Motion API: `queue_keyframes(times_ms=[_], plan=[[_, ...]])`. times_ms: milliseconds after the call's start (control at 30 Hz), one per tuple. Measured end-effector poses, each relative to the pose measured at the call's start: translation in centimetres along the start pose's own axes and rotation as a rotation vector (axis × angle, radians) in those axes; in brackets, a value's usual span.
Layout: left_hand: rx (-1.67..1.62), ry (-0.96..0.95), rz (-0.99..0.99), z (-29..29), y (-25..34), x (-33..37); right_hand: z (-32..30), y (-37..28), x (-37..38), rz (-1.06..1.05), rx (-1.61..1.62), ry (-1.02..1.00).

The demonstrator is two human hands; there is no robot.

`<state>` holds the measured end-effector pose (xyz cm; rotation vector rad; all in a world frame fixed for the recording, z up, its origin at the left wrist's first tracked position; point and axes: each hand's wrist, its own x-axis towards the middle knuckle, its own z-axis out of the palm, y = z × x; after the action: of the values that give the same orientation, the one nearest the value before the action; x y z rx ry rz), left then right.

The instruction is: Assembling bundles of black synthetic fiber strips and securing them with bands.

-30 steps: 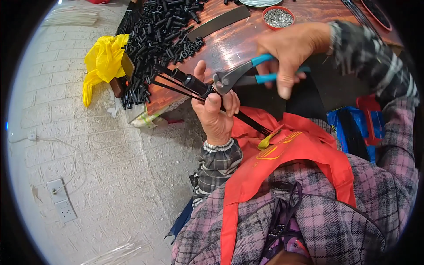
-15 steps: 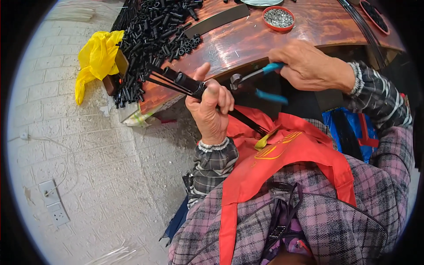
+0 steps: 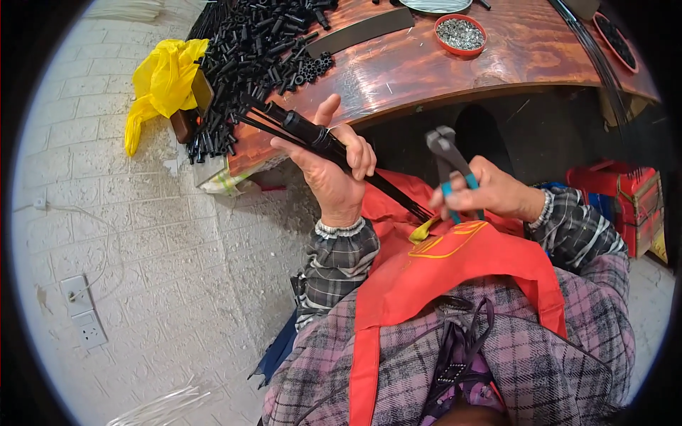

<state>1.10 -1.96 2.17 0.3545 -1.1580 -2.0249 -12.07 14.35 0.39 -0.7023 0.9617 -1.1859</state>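
The left hand point(image 3: 337, 186) holds a bundle of black rods point(image 3: 396, 197) with a black cylinder point(image 3: 304, 129), some fingers curled round it, the thumb and 1 finger spread wide. The bundle slants from near the table point(image 3: 540, 53) corner down to the red apron point(image 3: 469, 252). The right hand point(image 3: 494, 193) is closed on the teal handles of the pliers point(image 3: 446, 145), well apart from the bundle. Dark open room separates the pliers from the table's curved edge.
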Motion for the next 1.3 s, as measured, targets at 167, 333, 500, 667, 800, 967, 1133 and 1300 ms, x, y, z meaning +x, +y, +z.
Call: queue_keyframes(times_ms=[167, 333, 500, 667, 800, 967, 1133, 1300], plan=[[0.017, -0.010, -0.016, 0.8, -0.1, -0.2, -0.2, -4.4, 3.2, -0.182, -0.599, 0.102], [-0.002, -0.031, -0.026, 1.3, -0.2, -0.3, -0.2, -5.3, 4.6, -0.583, -1.316, 0.212], [0.023, -0.011, -0.052, 1.3, -0.3, -0.3, -0.4, -5.9, 5.2, -0.662, -1.567, 0.319], [0.030, 0.003, -0.076, 1.5, -0.2, -0.2, -0.6, -6.4, 5.6, -0.763, -1.719, 0.383], [0.043, 0.010, -0.102, 1.5, -0.2, -0.2, -0.7, -7.3, 5.4, -0.817, -1.804, 0.445], [-0.074, -0.062, 0.012, 1.7, -0.9, -0.9, -2.1, -10.1, 5.7, -0.830, -1.765, 0.169], [-0.042, -0.090, -0.075, 2.2, -0.1, -1.7, -2.4, -11.3, 5.5, 0.385, -0.648, -0.489], [0.029, -0.097, -0.016, 1.4, -0.2, -1.4, -1.0, -9.7, 4.0, -0.432, -1.430, -0.043]])
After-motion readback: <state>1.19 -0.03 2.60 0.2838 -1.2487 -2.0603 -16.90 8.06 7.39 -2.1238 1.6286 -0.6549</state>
